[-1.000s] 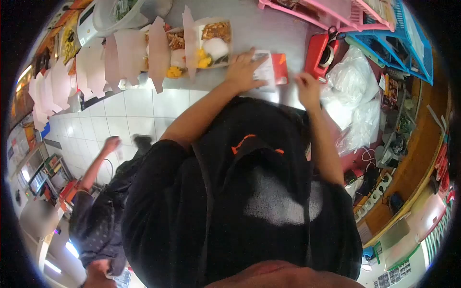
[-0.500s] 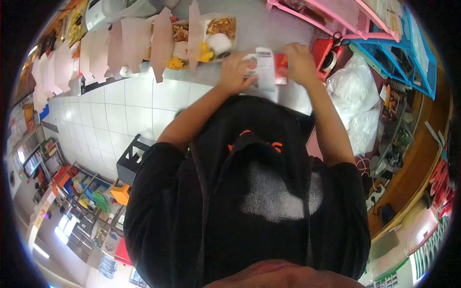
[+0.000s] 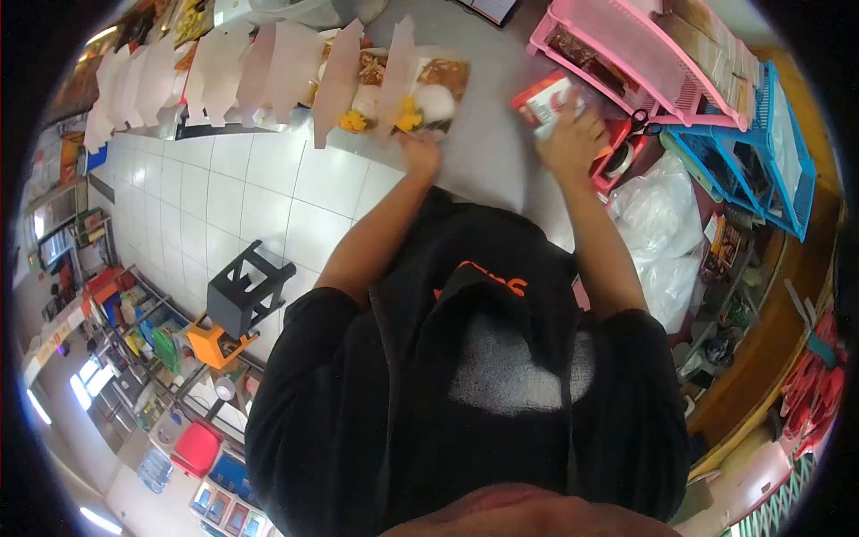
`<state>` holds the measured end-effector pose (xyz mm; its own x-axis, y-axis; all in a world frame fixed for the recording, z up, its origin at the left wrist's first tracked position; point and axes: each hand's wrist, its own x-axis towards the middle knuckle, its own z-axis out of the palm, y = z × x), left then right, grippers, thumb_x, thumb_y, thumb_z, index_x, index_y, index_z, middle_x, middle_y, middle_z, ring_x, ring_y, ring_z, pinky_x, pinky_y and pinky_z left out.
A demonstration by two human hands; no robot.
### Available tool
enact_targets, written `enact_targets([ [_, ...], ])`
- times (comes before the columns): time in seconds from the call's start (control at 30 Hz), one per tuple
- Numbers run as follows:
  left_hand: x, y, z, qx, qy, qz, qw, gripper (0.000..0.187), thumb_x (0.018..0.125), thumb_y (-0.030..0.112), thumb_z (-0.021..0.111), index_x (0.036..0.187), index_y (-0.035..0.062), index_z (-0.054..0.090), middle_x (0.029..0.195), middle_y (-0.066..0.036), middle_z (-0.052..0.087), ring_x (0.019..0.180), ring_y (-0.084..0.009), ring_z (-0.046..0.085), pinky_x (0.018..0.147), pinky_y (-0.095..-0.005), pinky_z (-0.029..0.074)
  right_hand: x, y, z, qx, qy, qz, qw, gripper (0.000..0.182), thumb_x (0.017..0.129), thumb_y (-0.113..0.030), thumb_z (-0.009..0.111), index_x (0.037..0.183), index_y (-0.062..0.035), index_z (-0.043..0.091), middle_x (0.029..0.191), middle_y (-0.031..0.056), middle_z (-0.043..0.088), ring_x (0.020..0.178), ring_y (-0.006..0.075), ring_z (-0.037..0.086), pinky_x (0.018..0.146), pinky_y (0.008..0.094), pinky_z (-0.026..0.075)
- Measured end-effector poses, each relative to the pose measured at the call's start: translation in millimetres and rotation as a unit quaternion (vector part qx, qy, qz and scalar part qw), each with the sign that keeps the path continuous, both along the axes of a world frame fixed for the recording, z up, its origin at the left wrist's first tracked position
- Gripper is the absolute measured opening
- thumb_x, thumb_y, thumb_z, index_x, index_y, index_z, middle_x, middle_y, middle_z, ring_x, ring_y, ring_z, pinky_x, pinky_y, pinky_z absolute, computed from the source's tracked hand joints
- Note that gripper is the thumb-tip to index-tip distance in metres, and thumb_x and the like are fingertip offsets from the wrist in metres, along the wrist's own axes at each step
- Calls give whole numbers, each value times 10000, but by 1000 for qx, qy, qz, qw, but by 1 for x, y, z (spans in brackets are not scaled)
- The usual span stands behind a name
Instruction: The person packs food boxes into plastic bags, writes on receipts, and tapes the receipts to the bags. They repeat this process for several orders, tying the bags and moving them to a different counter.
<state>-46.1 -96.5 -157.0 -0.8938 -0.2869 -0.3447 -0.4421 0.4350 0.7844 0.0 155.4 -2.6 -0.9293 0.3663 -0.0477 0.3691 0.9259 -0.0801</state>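
My left hand (image 3: 422,154) grips the near edge of an open paper food box (image 3: 461,103), its fingers partly hidden by the edge. White rice (image 3: 436,103), a browned topping (image 3: 445,75) and yellow pieces (image 3: 408,115) fill this box, and its lid (image 3: 396,76) stands upright on the left. Off to the right, my right hand (image 3: 573,143) is closed on a red-and-white printed packet (image 3: 541,97) over the grey tabletop (image 3: 492,152). The packet is slightly blurred, and the fingers cover part of it.
Several more food boxes with raised lids (image 3: 255,76) run in a row to the left. A pink rack (image 3: 608,67), scissors (image 3: 638,123), a red tape dispenser (image 3: 617,157), a blue rack (image 3: 761,170) and plastic bags (image 3: 658,206) are on the right. A black stool (image 3: 242,291) stands on the floor.
My hands have moved apart. The left left the white slip and packet and went to the nearest food box; the right carried the red-and-white packet away from my body. The view has shifted slightly.
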Motion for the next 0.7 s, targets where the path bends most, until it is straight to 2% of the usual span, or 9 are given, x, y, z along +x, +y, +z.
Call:
enact_targets([
  [0.03,0,-6,-8,-156,98,-45,982,712,876,317,570,1364,-90,250,1195,-350,518,927,-446,625,785,-523,505,-10,11,-1,28,16,-1,999,1139,605,-389,818,1511,-161,166,1269,253,410,1184,443,412,982,589,313],
  [0.13,9,-30,65,-162,-30,-107,980,629,862,314,561,1346,-23,342,1070,-324,606,930,-486,609,800,-550,486,-33,19,-12,51,-32,5,998,1135,627,-395,811,1514,-162,143,1284,262,401,1204,451,399,980,588,311],
  [0.2,15,-53,70,-189,-41,-147,970,583,858,323,565,1318,4,400,992,-299,632,916,-483,611,799,-550,483,-40,15,-17,-9,-134,-15,991,1130,656,-396,804,1520,-164,114,1326,269,384,1227,450,396,1011,563,306],
  [0.33,12,-87,57,-217,6,-231,949,430,859,324,565,1202,66,550,891,-267,657,857,-459,627,757,-536,487,-61,7,-25,-50,-173,-26,983,1134,682,-490,778,1523,-164,90,1379,271,365,1270,437,384,1036,564,294],
  [0.4,14,-97,63,-209,27,-271,939,393,859,318,563,1165,71,578,891,-256,659,840,-442,634,736,-521,492,-80,10,-44,-102,-51,40,993,1107,697,-622,711,1518,-149,138,1421,262,350,1318,421,348,1046,588,277],
  [0.5,5,-106,90,-65,-35,-373,925,346,844,267,579,1107,44,605,870,-221,668,792,-398,642,704,-467,498,-95,19,-63,-113,91,8,989,1042,713,-651,690,1492,-124,242,1449,246,349,1354,428,308,1061,613,241],
  [0.53,8,-108,102,-88,5,-362,928,322,832,206,585,1106,37,602,834,-191,663,758,-334,644,702,-415,503,-87,32,-63,-169,227,68,957,859,763,-532,714,1431,-102,385,1426,229,405,1351,428,326,1092,555,254],
  [0.63,-6,-95,141,-192,180,-298,918,229,784,109,645,1004,48,635,800,-140,651,738,-255,643,683,-358,500,-22,27,-20,-364,215,236,875,577,784,-304,741,1277,-79,542,1290,181,536,1237,355,470,1029,441,369],
  [0.7,-28,-81,167,-246,451,-325,794,145,752,113,696,860,41,632,751,-117,624,691,-249,618,648,-347,489,2,-1,-8,-396,135,279,864,439,772,-204,747,1159,-54,604,1173,155,601,1094,313,563,933,392,439],
])
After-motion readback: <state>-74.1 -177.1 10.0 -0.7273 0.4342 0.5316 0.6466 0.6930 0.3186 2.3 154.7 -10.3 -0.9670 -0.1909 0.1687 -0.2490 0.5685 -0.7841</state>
